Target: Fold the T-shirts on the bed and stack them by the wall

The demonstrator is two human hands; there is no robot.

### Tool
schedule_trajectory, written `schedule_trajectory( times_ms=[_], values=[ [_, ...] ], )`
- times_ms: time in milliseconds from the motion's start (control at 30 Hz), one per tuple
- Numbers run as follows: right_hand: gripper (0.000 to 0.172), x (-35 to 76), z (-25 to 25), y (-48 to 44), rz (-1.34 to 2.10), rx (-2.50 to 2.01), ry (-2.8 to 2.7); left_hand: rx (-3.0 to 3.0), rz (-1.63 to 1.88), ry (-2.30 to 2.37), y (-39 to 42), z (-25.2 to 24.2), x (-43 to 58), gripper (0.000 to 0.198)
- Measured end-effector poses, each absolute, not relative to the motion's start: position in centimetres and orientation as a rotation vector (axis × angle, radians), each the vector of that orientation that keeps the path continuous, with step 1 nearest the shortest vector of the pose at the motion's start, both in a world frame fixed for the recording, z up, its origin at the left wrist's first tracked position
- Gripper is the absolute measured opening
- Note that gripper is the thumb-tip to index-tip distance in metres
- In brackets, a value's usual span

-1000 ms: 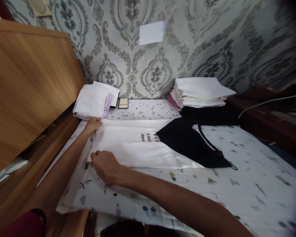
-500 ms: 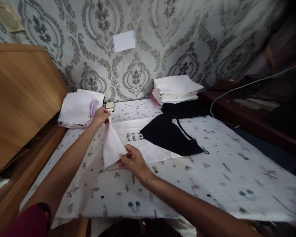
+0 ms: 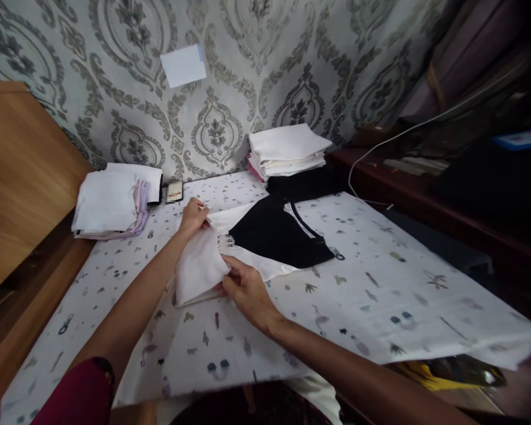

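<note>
Between left hand [image 3: 196, 216] and right hand [image 3: 248, 294], both pinching its edge, the shirt [image 3: 265, 235] is lying part-folded, probably needing even tension.

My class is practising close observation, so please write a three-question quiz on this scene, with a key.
1. True or false: the left hand and the right hand both hold the shirt.
2. What colour is the shirt's neck end? A) pink B) black C) yellow
3. Fill the gap: the paper is on the patterned ____.

Key: 1. True; 2. B; 3. wall.
</note>
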State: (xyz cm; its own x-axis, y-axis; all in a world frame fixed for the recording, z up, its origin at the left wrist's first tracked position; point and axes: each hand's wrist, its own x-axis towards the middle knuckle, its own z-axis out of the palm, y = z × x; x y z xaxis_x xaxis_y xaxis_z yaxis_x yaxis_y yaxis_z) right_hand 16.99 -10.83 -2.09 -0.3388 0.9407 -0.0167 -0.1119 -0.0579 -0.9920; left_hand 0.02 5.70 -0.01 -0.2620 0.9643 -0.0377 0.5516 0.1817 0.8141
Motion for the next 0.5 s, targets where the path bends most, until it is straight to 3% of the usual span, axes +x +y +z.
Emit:
schedule_trajectory(
  times_ms=[133, 267, 367, 500],
  values=[
    [0.016, 17.8, -2.6, -10.8, 1.631, -1.149, -1.351, 1.440, 0.945, 1.764, 5.2, -0.8, 0.2, 0.017],
    [0.011, 18.2, -2.6, -10.5, 1.740, -1.143, -1.301, 1.648, 1.016, 1.638, 2.8, -1.2, -1.3, 0.013],
    [0.013, 18.1, -2.1, -9.5, 1.789, -1.203, -1.226, 2.048, 0.945, 1.612, -0.1, -1.6, -2.9, 0.025],
    [0.013, 17.8, -1.2, -8.3, 1.722, -1.306, -1.439, 2.380, 0.570, 1.687, -3.8, -3.1, -3.5, 0.050]
  ],
)
